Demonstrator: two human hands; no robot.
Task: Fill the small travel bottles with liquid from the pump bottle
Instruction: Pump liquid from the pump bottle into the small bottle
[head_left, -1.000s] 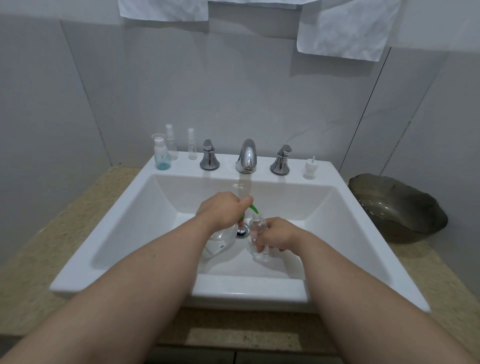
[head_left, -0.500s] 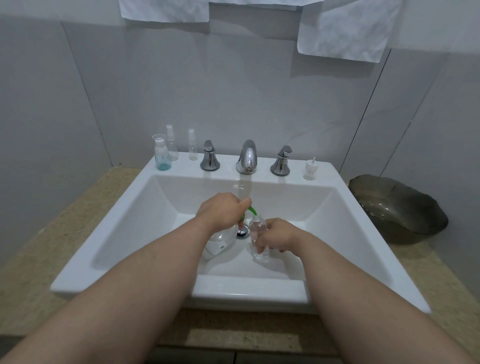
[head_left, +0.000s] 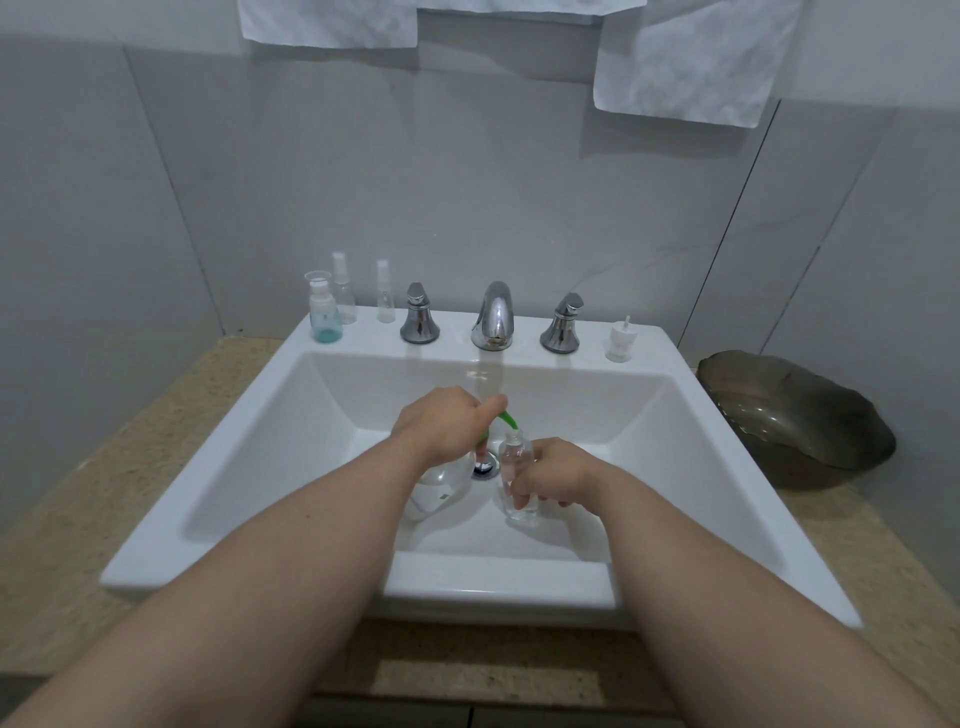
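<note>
Down in the white sink (head_left: 691, 447), my left hand (head_left: 441, 423) sits on top of a clear pump bottle (head_left: 434, 491), fingers curled over its green pump head, whose spout (head_left: 508, 418) points right. The spout's tip is at the open neck of a small clear travel bottle (head_left: 514, 467), which my right hand (head_left: 558, 473) grips upright near the drain. Three more small travel bottles stand on the sink's back ledge at the left: one with blue liquid at its bottom (head_left: 323, 314) and two slim clear sprayers (head_left: 343, 288), (head_left: 383, 297).
Chrome faucet (head_left: 493, 314) with two handles (head_left: 418, 319), (head_left: 562, 322) stands on the back ledge. A small white pump cap (head_left: 621, 340) stands to their right. A dark glass bowl (head_left: 795, 421) rests on the beige counter at right. White towels hang above.
</note>
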